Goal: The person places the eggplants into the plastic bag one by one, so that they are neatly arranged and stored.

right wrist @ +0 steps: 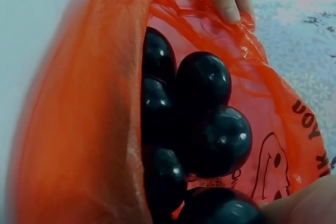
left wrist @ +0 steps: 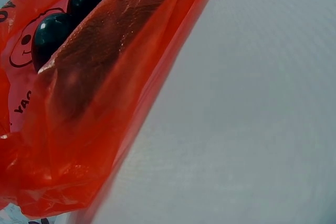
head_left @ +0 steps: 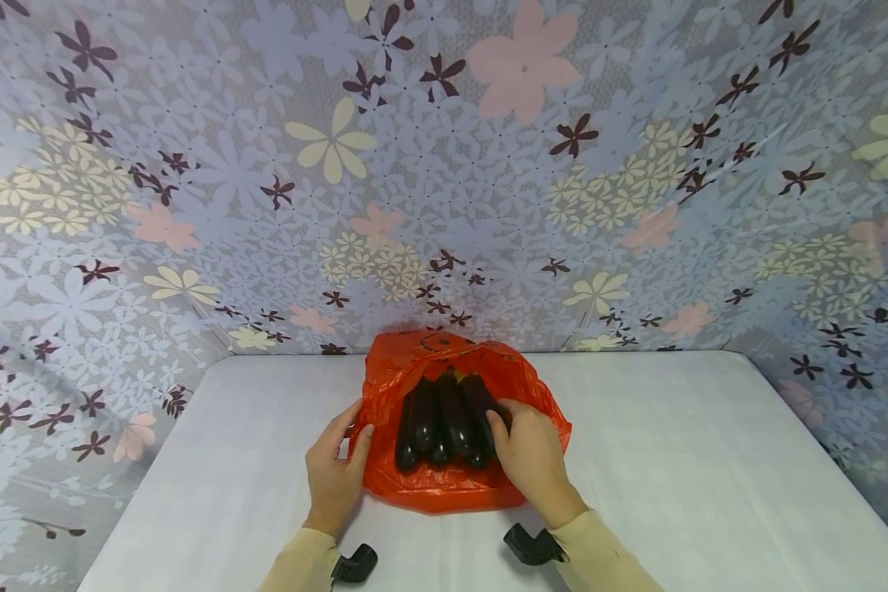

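Note:
A red plastic bag (head_left: pixel 444 498) lies on the table with its mouth spread wide. Several dark, glossy eggplants (head_left: pixel 455 415) are bunched together inside it; their rounded ends (right wrist: pixel 220 140) show in the right wrist view. My left hand (head_left: pixel 335 477) grips the bag's left edge between thumb and fingers. At the right side of the bunch, my right hand (head_left: pixel 533 452) reaches into the bag and holds the rightmost eggplant (head_left: pixel 481 403), its fingers partly hidden behind it. The left wrist view shows the bag's side wall (left wrist: pixel 121 77) over more eggplants.
The bag stands on a white-covered table (head_left: pixel 673 460), close to its back edge. Behind and on both sides rises a flower-patterned cloth wall (head_left: pixel 444 164). A black wrist-mounted piece (head_left: pixel 530 544) sits by each sleeve.

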`<state>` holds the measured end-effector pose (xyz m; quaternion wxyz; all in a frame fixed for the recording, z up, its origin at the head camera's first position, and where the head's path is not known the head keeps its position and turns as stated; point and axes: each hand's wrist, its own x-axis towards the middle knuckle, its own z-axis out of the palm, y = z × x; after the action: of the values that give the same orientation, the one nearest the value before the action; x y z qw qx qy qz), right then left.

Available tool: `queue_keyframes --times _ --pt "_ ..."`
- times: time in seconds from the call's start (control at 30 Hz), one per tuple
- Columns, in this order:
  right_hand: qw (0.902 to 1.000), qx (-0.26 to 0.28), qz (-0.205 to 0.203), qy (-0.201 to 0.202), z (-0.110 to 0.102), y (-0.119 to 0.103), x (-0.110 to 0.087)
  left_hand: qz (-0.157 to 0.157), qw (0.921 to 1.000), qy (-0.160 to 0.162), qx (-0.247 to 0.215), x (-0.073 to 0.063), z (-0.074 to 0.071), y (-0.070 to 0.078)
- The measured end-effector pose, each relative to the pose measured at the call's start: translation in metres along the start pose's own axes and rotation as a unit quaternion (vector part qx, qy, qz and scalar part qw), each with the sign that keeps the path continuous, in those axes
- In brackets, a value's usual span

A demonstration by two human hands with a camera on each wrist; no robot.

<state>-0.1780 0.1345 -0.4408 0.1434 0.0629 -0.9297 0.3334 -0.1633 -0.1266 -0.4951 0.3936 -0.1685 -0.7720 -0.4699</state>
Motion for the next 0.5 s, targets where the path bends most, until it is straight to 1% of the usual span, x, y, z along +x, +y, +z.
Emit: queue_keyframes --times 0.07,0.13,0.2,0.27,0.4,0.5 --pt "1.0000 -0.001 0.003 -0.002 0.0006 -0.0007 0.0012 0.004 1.0000 0.002 0.002 0.0005 -0.0001 0.0004" --pt "1.0000 -0.003 0.005 -0.004 0.0010 -0.0015 0.0021 -0.005 1.0000 -0.002 0.002 -0.0006 -0.0005 -0.0009" --pt "0.9999 -0.003 0.008 -0.005 0.0015 -0.0020 0.0030 -0.013 0.9999 -0.008 -0.001 -0.0048 -0.0001 -0.0093" --pt "0.9999 -0.001 0.012 -0.007 0.0016 -0.0025 0.0035 -0.022 0.9997 -0.013 -0.003 -0.0053 -0.0007 -0.0093" --pt "0.9999 0.002 0.016 -0.006 0.0024 -0.0017 0.0034 -0.030 0.9994 -0.016 -0.004 -0.0054 -0.0010 -0.0087" --pt "0.9999 0.003 0.010 0.001 0.0025 -0.0010 0.0019 -0.028 0.9995 -0.014 -0.004 -0.0053 -0.0009 -0.0081"
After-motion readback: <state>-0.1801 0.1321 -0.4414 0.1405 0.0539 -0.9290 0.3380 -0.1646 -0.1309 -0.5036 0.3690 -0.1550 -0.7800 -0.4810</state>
